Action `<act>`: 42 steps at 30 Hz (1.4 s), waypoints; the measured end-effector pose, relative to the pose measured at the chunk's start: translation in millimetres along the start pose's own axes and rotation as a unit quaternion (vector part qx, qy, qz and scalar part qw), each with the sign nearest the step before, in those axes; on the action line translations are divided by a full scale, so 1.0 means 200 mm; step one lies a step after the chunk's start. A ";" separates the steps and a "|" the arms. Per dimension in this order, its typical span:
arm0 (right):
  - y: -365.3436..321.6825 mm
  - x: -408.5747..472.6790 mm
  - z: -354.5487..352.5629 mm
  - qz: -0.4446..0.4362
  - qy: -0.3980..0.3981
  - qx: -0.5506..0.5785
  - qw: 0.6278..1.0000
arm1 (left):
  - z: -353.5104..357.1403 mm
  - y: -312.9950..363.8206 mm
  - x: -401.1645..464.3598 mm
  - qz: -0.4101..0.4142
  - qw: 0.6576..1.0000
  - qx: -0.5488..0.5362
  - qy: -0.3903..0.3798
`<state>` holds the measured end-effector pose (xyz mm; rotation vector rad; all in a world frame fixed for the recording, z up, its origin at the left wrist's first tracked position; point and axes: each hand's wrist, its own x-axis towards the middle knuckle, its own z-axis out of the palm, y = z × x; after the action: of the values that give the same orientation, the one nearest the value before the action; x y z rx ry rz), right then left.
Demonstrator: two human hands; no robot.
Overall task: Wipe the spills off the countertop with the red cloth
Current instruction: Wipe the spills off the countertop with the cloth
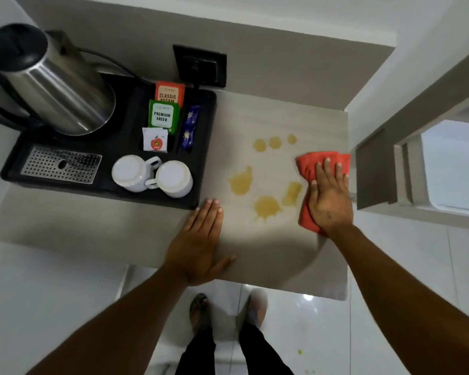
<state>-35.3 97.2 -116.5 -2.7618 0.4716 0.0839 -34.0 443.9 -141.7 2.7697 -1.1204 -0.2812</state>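
with the right hand [329, 200] spread flat on the crumpled red cloth [313, 169] at the pale stone countertop's [255, 253] right edge, sweep leftward through the yellow-brown spills [266, 207], pressing evenly; the left hand [198, 239] lies open, empty, bracing.

Worktop [268, 117]: pale beige, faint grain. Spills [266, 207]: amber-yellow blotches at centre right of frame. Cloth [309, 166]: orange-red, plain. Tray [206, 147], upper left: black, with a perforated silver drip grate [61, 165]. Kettle [57, 90]: brushed steel, black lid. Two mugs [152, 175]: white. Tea sachets: one orange [169, 93], one green [163, 116], both with white labels; one white with a red apple [155, 139]. Stick sachets [189, 128]: dark blue with pale starbursts. Wall socket [199, 64]: black. Floor [322, 334]: glossy white tile with a yellow spot.
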 end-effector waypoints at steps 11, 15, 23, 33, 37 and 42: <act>-0.01 0.43 -0.05 -0.147 -0.043 -0.007 0.988 | -0.02 0.01 0.00 0.002 1.000 0.017 -0.015; 0.10 0.38 -0.08 -0.157 -0.036 0.003 0.987 | -0.01 0.01 0.00 -0.005 1.000 0.016 -0.011; -0.19 0.68 -0.02 -0.211 -0.041 -0.010 0.977 | -0.02 0.01 -0.01 0.001 1.000 0.007 -0.012; -0.33 0.84 0.01 -0.261 -0.054 -0.010 0.964 | 0.00 0.00 0.00 0.000 1.000 0.002 0.000; -0.41 0.74 0.06 -0.353 -0.091 -0.026 0.931 | 0.00 0.00 0.00 -0.005 1.000 -0.016 0.000; -0.23 0.63 0.02 -0.395 -0.077 -0.017 0.915 | 0.03 -0.01 0.00 -0.004 1.000 -0.016 0.014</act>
<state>98.7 100.6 -120.7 -2.7257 -0.7007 0.1074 -34.8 445.4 -146.8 2.7425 -1.0878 -0.2589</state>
